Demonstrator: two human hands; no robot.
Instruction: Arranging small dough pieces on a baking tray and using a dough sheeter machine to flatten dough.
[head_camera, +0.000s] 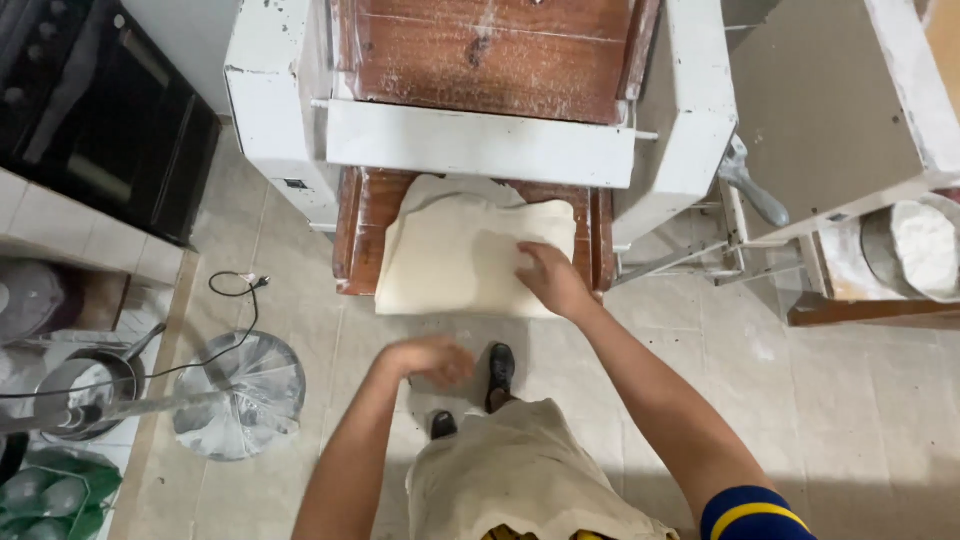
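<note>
— Pressing flat on the dough (460, 255) at twelve o'clock, the right hand (553, 280) grips nothing.
— And the left hand (432, 360)?
— Curled, blurry; can't tell. Next needs both hands lifting gently.

Bakery, dough sheeter (480, 110), floury tiled floor (850, 400)

A pale, folded sheet of dough (465, 255) lies flat on the reddish wooden tray (360, 235) of the white machine, its near edge overhanging the tray.
</note>
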